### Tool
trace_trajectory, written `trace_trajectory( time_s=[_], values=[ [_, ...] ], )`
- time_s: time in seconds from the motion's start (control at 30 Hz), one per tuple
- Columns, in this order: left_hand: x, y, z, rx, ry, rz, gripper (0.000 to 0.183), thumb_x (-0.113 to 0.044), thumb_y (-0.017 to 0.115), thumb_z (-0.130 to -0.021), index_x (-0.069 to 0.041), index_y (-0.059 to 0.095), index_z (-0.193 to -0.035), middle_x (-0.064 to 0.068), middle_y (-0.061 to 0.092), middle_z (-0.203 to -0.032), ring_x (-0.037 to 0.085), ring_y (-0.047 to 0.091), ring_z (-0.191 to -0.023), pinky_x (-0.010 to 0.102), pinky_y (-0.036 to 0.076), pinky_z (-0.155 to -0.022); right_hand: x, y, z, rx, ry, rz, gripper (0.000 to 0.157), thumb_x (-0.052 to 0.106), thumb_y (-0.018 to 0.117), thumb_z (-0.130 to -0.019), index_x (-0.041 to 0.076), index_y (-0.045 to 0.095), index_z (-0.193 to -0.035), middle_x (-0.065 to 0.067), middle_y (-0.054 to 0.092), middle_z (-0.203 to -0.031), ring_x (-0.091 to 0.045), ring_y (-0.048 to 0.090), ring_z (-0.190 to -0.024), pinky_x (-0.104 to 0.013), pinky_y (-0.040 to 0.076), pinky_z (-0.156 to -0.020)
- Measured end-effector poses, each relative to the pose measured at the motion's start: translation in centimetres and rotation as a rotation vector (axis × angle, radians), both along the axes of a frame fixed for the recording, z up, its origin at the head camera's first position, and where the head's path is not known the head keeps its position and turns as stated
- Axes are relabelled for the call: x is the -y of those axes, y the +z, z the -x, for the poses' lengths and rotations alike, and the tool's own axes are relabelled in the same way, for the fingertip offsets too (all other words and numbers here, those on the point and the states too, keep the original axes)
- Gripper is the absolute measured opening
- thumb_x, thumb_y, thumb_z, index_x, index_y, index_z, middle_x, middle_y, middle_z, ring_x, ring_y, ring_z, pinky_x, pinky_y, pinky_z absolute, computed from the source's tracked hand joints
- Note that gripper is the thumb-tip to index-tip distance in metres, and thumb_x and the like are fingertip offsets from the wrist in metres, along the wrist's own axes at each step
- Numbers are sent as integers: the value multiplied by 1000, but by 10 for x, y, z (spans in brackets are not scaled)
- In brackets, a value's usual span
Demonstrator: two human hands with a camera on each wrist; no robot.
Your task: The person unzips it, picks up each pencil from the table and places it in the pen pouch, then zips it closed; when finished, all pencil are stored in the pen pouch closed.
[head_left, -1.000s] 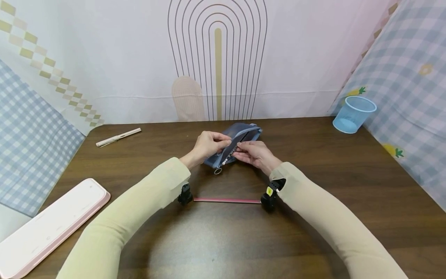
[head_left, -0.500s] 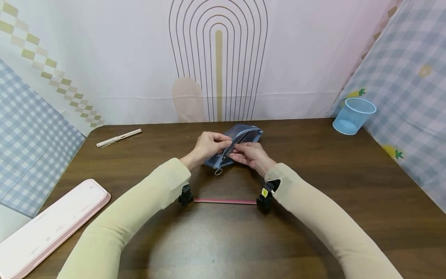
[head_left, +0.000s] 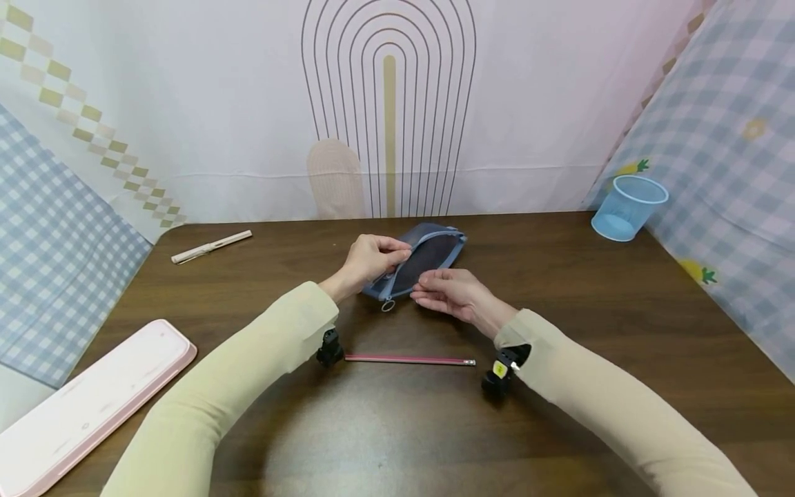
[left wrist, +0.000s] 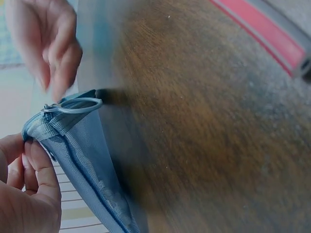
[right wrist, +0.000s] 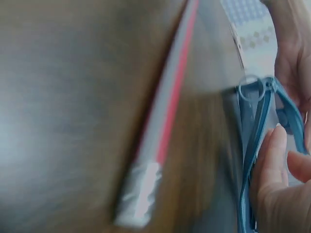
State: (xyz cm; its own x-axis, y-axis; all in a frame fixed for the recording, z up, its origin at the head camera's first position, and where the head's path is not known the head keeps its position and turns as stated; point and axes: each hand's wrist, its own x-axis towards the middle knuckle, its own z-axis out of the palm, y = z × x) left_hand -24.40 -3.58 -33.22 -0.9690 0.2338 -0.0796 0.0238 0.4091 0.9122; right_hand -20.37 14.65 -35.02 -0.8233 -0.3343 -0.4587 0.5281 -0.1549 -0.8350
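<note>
A blue mesh zipper pouch (head_left: 439, 252) lies unzipped at the table's back middle, its mouth gaping. My left hand (head_left: 371, 261) pinches the pouch's far edge, thumb against fingers; the left wrist view shows this grip beside the zipper's ring pull (left wrist: 80, 105). My right hand (head_left: 456, 295) is at the near side of the mouth. In the right wrist view, its thumb (right wrist: 298, 165) and fingers (right wrist: 273, 160) stand apart with nothing between them. The inside of the pouch is mostly dark. In front of the hands, a pink-and-silver striped pencil (head_left: 410, 359) lies crosswise on the table.
A white pen (head_left: 211, 247) with a clip lies at the back left. Near the left edge is a long white-and-pink case (head_left: 93, 400). A light blue mesh cup (head_left: 629, 207) stands at the back right, by the checked cloth (head_left: 733, 207).
My right hand has moved down and right, out of the pouch's mouth. The slim dark-and-white stick it held there has gone from sight. The mouth gapes wider; my left hand stays put.
</note>
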Motion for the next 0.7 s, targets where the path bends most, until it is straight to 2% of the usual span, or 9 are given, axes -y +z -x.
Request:
trace_trajectory(
  time_s=[0.1, 0.2, 0.33, 0.5, 0.7],
  values=[
    [0, 0, 0, -1, 0, -9, 20, -20, 70, -86, -9, 74, -102, 9, 71, -99, 6, 61, -68, 19, 51, -62, -5, 4, -15, -31, 85, -89, 24, 2, 50, -96, -6, 50, -118, -3, 67, -84, -10, 65, -76, -22, 54, -74],
    [0, 0, 0, 0, -1, -8, 20, -20, 70, -86, -9, 74, -102, 9, 71, -99, 6, 62, -69, 19, 51, -63, -12, 0, -25, -73, 236, -140, 28, 0, 52, -94, -10, 50, -120, -3, 68, -89, -11, 65, -81, -24, 53, -77],
    [1, -1, 0, 4, -3, -6, 21, -20, 70, -85, -9, 74, -103, 9, 71, -100, 7, 62, -71, 20, 52, -64, -16, -4, -36, -128, 391, -187, 30, -2, 58, -90, -12, 55, -117, -4, 70, -92, -12, 66, -86, -30, 53, -82],
    [1, -1, 1, 0, -6, -5, 21, -20, 70, -85, -9, 74, -103, 9, 71, -100, 6, 62, -70, 20, 52, -64, -15, -8, -43, -207, 477, -258, 28, -1, 62, -87, -13, 59, -113, -5, 71, -92, -10, 66, -84, -30, 54, -79],
    [2, -2, 1, -10, -5, 17, 21, -22, 71, -85, -11, 74, -103, 8, 71, -99, 7, 62, -68, 22, 52, -63, -6, -7, -48, -347, 555, -381, 24, 0, 68, -83, -9, 65, -105, -3, 70, -83, -6, 62, -74, -22, 53, -69]
  ],
)
